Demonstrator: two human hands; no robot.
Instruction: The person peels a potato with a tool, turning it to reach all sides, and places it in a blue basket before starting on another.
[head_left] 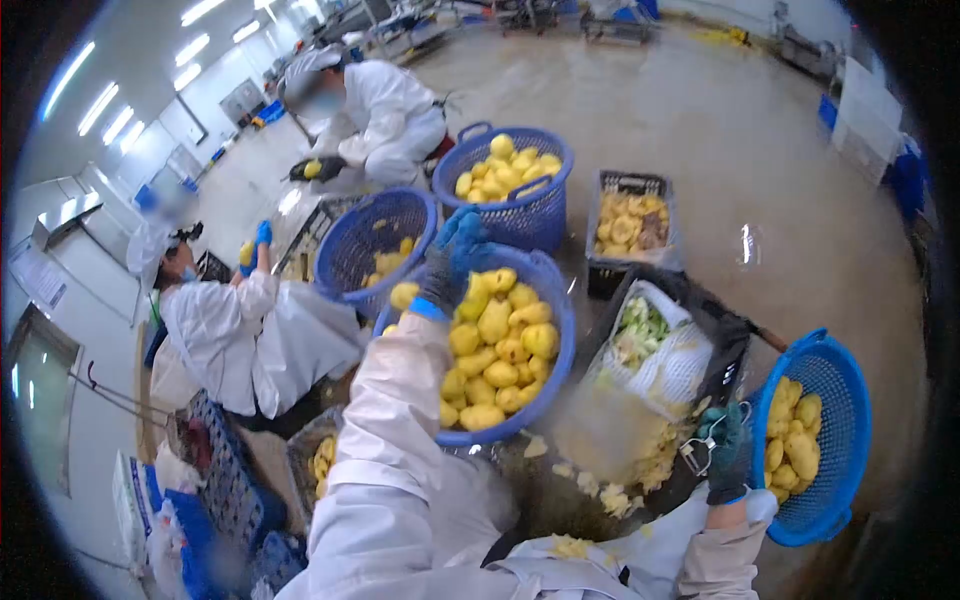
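Observation:
My left hand [455, 255], in a blue-and-dark glove, is over the far rim of the blue basket [560, 300] in front of me. Its fingers look stretched out, and I see nothing held in them. Below it, several yellow peeled potatoes [495, 320] fill that basket. At my right, my right hand [726, 445] is closed around a metal peeler [697, 452], its blade end pointing left. Just beyond this hand stands another blue basket [845, 420], tilted in the view, with yellow potatoes [795, 445] inside. Peelings [635, 470] lie between my hands.
A black crate [735, 360] holds white foam netting [675, 365] and green scraps [638, 335]. Behind it stands a crate of yellow pieces [630, 222]. More blue baskets [540, 215] are farther back. Two co-workers in white, one person [255, 325] at left and another person [390, 115] behind, handle yellow pieces.

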